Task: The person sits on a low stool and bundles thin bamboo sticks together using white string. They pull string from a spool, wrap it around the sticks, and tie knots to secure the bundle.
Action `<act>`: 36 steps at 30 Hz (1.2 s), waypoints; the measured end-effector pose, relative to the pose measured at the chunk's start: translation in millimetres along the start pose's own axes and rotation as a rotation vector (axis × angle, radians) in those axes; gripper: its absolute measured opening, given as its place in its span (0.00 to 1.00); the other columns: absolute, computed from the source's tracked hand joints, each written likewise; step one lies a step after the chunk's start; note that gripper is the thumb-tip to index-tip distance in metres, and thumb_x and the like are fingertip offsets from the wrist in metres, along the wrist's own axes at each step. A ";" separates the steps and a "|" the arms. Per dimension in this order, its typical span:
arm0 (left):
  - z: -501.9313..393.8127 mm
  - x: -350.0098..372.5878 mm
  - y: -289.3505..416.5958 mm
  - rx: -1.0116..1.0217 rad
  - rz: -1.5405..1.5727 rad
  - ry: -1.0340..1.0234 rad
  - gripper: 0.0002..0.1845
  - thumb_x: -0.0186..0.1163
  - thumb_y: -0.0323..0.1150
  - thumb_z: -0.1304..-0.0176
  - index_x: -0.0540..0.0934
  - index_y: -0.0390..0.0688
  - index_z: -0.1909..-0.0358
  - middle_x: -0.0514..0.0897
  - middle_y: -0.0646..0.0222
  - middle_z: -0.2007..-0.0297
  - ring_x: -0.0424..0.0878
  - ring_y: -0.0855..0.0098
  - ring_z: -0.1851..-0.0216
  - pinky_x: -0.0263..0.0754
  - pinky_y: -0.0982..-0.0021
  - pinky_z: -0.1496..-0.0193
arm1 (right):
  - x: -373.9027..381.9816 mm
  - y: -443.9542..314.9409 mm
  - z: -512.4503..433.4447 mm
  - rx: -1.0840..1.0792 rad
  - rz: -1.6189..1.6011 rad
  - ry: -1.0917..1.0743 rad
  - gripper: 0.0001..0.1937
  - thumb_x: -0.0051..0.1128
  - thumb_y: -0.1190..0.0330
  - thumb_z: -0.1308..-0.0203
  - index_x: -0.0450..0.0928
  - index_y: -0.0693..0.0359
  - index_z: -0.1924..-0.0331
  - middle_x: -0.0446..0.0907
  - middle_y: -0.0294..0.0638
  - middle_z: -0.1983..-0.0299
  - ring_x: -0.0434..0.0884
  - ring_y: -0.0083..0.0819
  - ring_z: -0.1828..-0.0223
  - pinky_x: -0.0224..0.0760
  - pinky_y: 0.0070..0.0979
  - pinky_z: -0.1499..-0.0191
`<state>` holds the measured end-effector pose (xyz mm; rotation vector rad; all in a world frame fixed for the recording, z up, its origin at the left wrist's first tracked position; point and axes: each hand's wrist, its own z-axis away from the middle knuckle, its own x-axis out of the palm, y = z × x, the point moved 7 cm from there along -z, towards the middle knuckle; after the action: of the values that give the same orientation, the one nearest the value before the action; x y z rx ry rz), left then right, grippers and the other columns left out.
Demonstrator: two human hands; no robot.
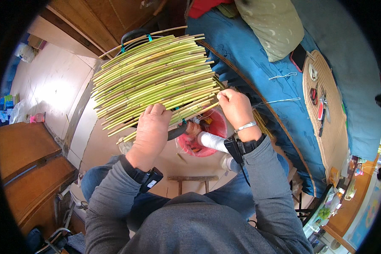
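Observation:
In front of me lies a mat of green and tan plant stalks (155,77), set side by side with thread across them. Teal ties (184,121) join it to a frame whose black curved bar (177,131) shows at the near edge. My left hand (153,135) is curled over the near stalks, gripping the nearest stalk (198,111). Its right end is pinched between the thumb and fingers of my right hand (236,108). A thin white string (193,111) loops beside that stalk. My left fingertips are partly hidden.
Beneath the mat's near edge stand a red plastic basin (216,127) and a white roll (212,142). To the right, a blue-covered bed (273,92) holds wire pieces (281,76), a phone (298,57) and scissors (314,95). Wooden furniture (28,158) stands at left; a small stool (193,178) is between my legs.

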<state>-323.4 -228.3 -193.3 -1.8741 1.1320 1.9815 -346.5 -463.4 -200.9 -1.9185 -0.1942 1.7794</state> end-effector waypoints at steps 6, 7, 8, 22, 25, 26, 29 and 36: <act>-1.8 6.4 -6.1 -0.054 -0.015 -0.036 0.07 0.61 0.30 0.42 0.85 0.42 0.64 0.79 0.60 0.65 0.78 0.54 0.56 0.75 0.55 0.53 | 26.8 16.0 -12.9 0.344 -0.371 -0.305 0.14 0.56 0.62 0.33 0.83 0.67 0.63 0.76 0.36 0.82 0.71 0.23 0.88 0.64 0.26 0.83; -2.6 6.7 -5.8 -0.051 -0.017 -0.032 0.07 0.61 0.31 0.41 0.85 0.42 0.64 0.79 0.60 0.65 0.78 0.54 0.56 0.75 0.55 0.53 | 26.8 14.9 -13.2 0.358 -0.376 -0.319 0.14 0.56 0.62 0.33 0.83 0.67 0.64 0.76 0.36 0.82 0.72 0.23 0.87 0.64 0.25 0.83; -3.6 7.5 -5.5 -0.048 -0.020 -0.033 0.07 0.61 0.33 0.40 0.85 0.43 0.64 0.79 0.60 0.66 0.79 0.54 0.57 0.75 0.54 0.54 | 26.1 13.2 -12.4 0.363 -0.381 -0.326 0.14 0.57 0.62 0.33 0.83 0.67 0.64 0.77 0.36 0.82 0.72 0.24 0.87 0.65 0.25 0.82; -12.2 12.6 -11.1 -0.206 0.100 -0.089 0.06 0.63 0.33 0.41 0.83 0.42 0.67 0.81 0.59 0.65 0.81 0.52 0.64 0.78 0.55 0.60 | 13.5 9.1 1.3 0.283 -0.335 -0.278 0.11 0.57 0.64 0.34 0.83 0.65 0.60 0.81 0.36 0.79 0.73 0.21 0.84 0.67 0.23 0.79; -14.1 1.0 -0.9 -0.144 0.031 -0.031 0.05 0.62 0.32 0.42 0.82 0.41 0.70 0.80 0.60 0.67 0.81 0.53 0.63 0.77 0.55 0.58 | 7.4 10.8 4.9 0.219 -0.302 -0.222 0.10 0.58 0.66 0.35 0.82 0.65 0.59 0.82 0.37 0.77 0.74 0.22 0.83 0.68 0.23 0.77; -13.9 -2.5 2.7 -0.134 0.000 -0.039 0.05 0.62 0.32 0.43 0.82 0.41 0.71 0.79 0.61 0.67 0.80 0.54 0.63 0.77 0.56 0.58 | 2.7 10.4 7.1 0.182 -0.281 -0.178 0.09 0.59 0.67 0.35 0.83 0.65 0.59 0.82 0.37 0.77 0.75 0.22 0.82 0.69 0.23 0.77; -11.4 -28.2 17.3 -0.022 -0.069 0.085 0.04 0.62 0.31 0.44 0.81 0.42 0.72 0.78 0.63 0.68 0.79 0.56 0.61 0.74 0.57 0.54 | -19.1 3.4 14.7 0.045 -0.223 0.004 0.08 0.60 0.70 0.36 0.83 0.65 0.57 0.83 0.37 0.72 0.76 0.21 0.80 0.69 0.22 0.76; -6.5 -45.2 14.3 -0.110 0.191 0.127 0.09 0.66 0.25 0.44 0.78 0.39 0.62 0.81 0.65 0.67 0.81 0.63 0.69 0.78 0.64 0.64 | -37.6 -24.4 44.1 0.334 -0.880 -0.213 0.09 0.57 0.73 0.34 0.81 0.66 0.53 0.80 0.34 0.66 0.73 0.14 0.76 0.64 0.15 0.75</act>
<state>-318.7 -226.2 -145.7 -2.0422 1.3063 2.0881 -388.1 -447.0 -156.6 -1.1255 -0.6541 1.2847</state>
